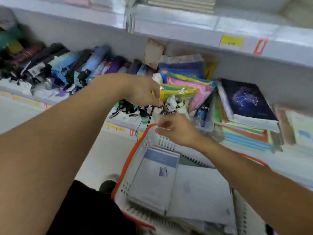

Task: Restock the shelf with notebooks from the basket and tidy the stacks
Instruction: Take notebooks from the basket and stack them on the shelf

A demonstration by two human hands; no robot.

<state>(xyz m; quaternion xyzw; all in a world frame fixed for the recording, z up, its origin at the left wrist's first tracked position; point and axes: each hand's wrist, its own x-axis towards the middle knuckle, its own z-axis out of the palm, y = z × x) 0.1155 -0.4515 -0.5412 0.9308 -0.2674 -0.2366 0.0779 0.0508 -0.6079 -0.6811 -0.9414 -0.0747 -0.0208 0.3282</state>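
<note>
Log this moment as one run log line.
left hand: grips yellow packet on shelf | right hand: empty over basket | notebooks: in basket

Motion blur smears the right hand [176,129]; the yellow price label [231,40] is unreadable; basket [133,150] cut off below.

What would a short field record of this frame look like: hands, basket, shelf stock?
left hand: fingers pinch the yellow wrapped packet on the shelf
right hand: blurred above the basket rim, apparently holding nothing
basket: white with orange rim, holds spiral notebooks
shelf stock: constellation notebook tops a stack at right; folded umbrellas at left
</note>
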